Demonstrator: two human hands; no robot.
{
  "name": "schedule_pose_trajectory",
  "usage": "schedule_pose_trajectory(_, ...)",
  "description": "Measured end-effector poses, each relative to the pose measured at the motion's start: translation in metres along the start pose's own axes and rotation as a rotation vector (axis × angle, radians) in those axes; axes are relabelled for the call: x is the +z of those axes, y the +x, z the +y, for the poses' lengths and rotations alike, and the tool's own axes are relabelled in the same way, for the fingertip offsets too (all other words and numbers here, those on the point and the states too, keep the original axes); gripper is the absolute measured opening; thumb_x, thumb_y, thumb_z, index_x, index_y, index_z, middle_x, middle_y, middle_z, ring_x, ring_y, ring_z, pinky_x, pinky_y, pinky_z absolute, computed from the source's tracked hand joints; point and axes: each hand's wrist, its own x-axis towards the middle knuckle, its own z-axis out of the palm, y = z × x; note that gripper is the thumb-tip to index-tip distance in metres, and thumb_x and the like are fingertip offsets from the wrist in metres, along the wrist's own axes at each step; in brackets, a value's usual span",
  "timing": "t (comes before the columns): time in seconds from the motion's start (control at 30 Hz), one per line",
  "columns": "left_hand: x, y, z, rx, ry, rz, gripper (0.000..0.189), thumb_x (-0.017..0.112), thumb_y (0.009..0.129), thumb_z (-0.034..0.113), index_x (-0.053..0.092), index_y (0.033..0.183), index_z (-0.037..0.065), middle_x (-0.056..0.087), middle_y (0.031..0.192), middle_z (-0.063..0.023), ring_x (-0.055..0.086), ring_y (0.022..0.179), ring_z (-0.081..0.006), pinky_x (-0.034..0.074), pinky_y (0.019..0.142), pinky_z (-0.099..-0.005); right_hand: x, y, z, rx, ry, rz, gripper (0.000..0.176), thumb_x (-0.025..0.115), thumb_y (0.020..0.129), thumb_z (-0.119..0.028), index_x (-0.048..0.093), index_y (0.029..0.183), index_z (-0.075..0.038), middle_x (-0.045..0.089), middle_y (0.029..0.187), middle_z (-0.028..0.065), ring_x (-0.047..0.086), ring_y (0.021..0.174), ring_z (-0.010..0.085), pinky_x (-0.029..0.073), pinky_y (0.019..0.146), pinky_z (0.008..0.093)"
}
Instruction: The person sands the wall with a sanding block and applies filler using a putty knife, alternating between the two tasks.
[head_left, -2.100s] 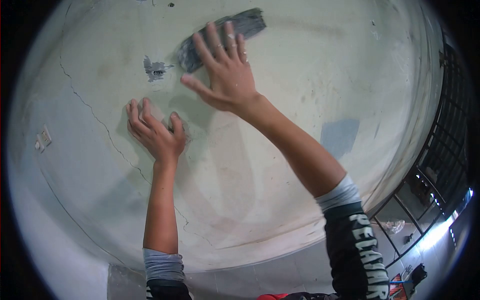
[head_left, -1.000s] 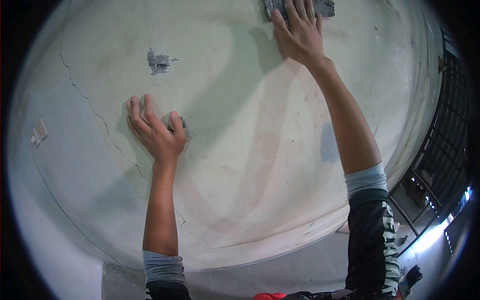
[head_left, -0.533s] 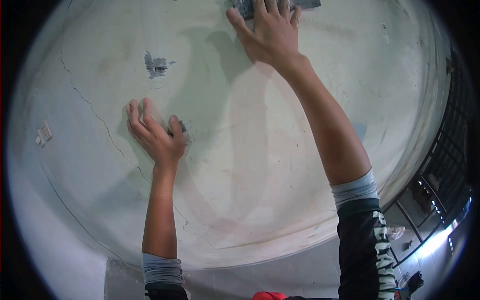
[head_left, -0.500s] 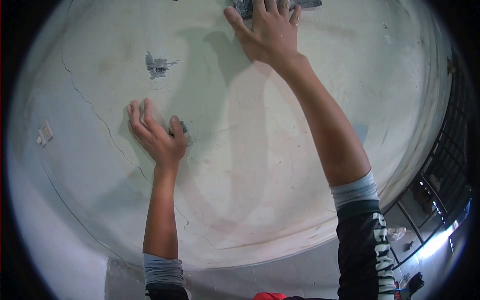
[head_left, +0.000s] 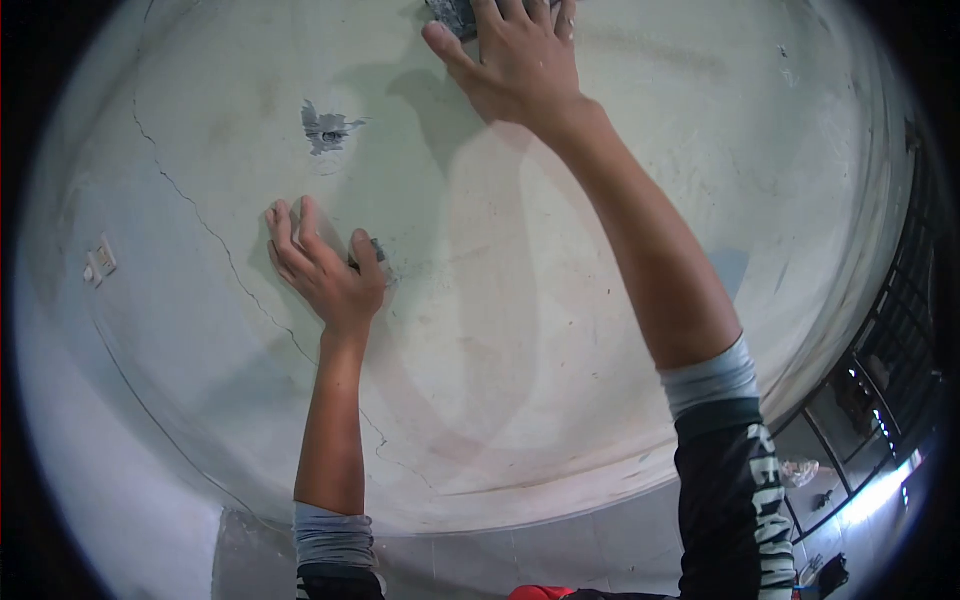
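My right hand (head_left: pixel 525 70) is pressed against the pale green wall (head_left: pixel 480 330) near the top of the view. Under its fingers lies a dark grey, worn-looking piece of sandpaper (head_left: pixel 452 15), partly cut off by the top edge. Lower and to the left, my left hand (head_left: pixel 330 275) leans on the wall with its fingers spread, holding nothing. Beside its thumb shows a small dark grey patch (head_left: pixel 378 250), partly covered by the hand. Above the left hand, a grey chipped spot (head_left: pixel 328 132) with a hole marks the wall.
A long crack (head_left: pixel 215 235) runs down the wall on the left. A white socket (head_left: pixel 101 262) is fixed farther left. Grey floor tiles (head_left: pixel 570 530) show below the wall, and a dark metal frame (head_left: pixel 850 430) stands at the right. Something red (head_left: pixel 540 592) shows at the bottom edge.
My right hand has slid a little to the left along the wall with the sandpaper. The left hand keeps its place on the wall; the whole view has shifted slightly.
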Motion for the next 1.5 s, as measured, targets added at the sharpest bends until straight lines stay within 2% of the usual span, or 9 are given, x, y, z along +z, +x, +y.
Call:
schedule_pose_trajectory(0.67,-0.001,0.0,-0.001,0.036,-0.068,-0.008,0.065,0.058,0.098,0.032,0.04,0.149,-0.003,0.032,0.152,-0.0249,0.031,0.145,-0.048,0.028,0.116,-0.0582,0.024,-0.065,-0.04,-0.31,0.166,0.024,0.092,0.049,0.093,-0.074,0.04,0.158,-0.009,0.035,0.164,0.0151,0.021,0.155,0.0397,0.014,0.125,0.0601)
schedule_pose_trajectory(0.87,0.0,-0.001,-0.004,0.038,-0.002,-0.011,0.064,0.056,0.099,0.033,0.039,0.15,-0.002,0.032,0.153,-0.0248,0.031,0.145,-0.047,0.027,0.116,-0.0582,-0.024,-0.089,0.116,0.046,-0.209,0.079,0.094,0.052,0.097,-0.065,0.029,0.16,-0.001,0.025,0.167,0.024,0.016,0.156,0.0455,0.014,0.126,0.0569)
schedule_pose_trajectory(1.0,0.0,-0.002,-0.001,0.037,-0.019,-0.014,0.064,0.057,0.099,0.032,0.039,0.151,-0.002,0.032,0.153,-0.0248,0.031,0.145,-0.047,0.028,0.116,-0.0582,-0.047,-0.037,0.058,0.642,0.068,-0.105,0.079,0.029,0.109,-0.053,0.011,0.164,0.001,0.006,0.171,0.0234,-0.002,0.159,0.039,0.001,0.129,0.0539)
schedule_pose_trajectory(1.07,-0.001,-0.002,-0.003,0.028,-0.019,-0.028,0.064,0.057,0.1,0.031,0.039,0.151,-0.003,0.031,0.153,-0.0247,0.03,0.146,-0.0466,0.027,0.116,-0.0576,0.017,-0.037,0.028,0.369,0.101,0.239,0.094,0.051,0.096,-0.068,0.031,0.16,-0.003,0.025,0.167,0.0228,0.016,0.156,0.0444,0.015,0.126,0.057)
schedule_pose_trajectory(1.23,-0.002,-0.002,-0.004,0.031,-0.004,-0.05,0.063,0.056,0.101,0.03,0.038,0.151,-0.004,0.028,0.155,-0.0243,0.028,0.147,-0.0455,0.026,0.118,-0.057,-0.018,-0.068,0.039,-0.227,0.174,-0.093,0.092,0.053,0.096,-0.066,0.034,0.158,-0.002,0.031,0.164,0.0242,0.023,0.155,0.0402,0.017,0.127,0.0525)
schedule_pose_trajectory(1.3,-0.001,-0.001,-0.005,0.04,-0.013,-0.043,0.063,0.055,0.101,0.03,0.038,0.15,-0.004,0.029,0.155,-0.0244,0.028,0.147,-0.0455,0.025,0.118,-0.0572,-0.014,-0.067,0.135,0.058,0.053,0.176,0.092,0.059,0.092,-0.064,0.035,0.157,-0.002,0.033,0.163,0.0232,0.028,0.151,0.0444,0.022,0.124,0.0568)
schedule_pose_trajectory(1.37,0.001,-0.004,-0.003,0.042,-0.03,-0.042,0.063,0.055,0.101,0.03,0.039,0.15,-0.005,0.029,0.155,-0.0246,0.028,0.147,-0.0456,0.025,0.118,-0.0573,-0.053,-0.091,0.228,0.134,-0.726,-0.325,0.077,0.027,0.11,-0.051,0.008,0.164,0.0,0.002,0.171,0.0237,-0.004,0.159,0.0383,0.0,0.13,0.0507)
schedule_pose_trajectory(1.4,0.005,-0.005,0.0,0.024,0.038,-0.028,0.063,0.055,0.099,0.031,0.039,0.15,-0.004,0.032,0.152,-0.0248,0.03,0.146,-0.047,0.027,0.116,-0.0586,-0.052,-0.095,0.26,0.381,-0.12,0.067,0.087,0.034,0.103,-0.065,0.025,0.161,-0.001,0.022,0.168,0.0236,0.014,0.157,0.041,0.009,0.128,0.0483)
schedule_pose_trajectory(1.5,0.008,-0.007,0.003,0.008,0.112,-0.027,0.063,0.055,0.1,0.031,0.04,0.149,-0.005,0.034,0.15,-0.0249,0.03,0.146,-0.0473,0.028,0.116,-0.0589,-0.032,-0.068,0.236,0.509,-0.178,0.057,0.096,0.031,0.1,-0.071,0.02,0.163,0.0,0.02,0.167,0.0274,0.011,0.157,0.0427,0.01,0.128,0.0489)
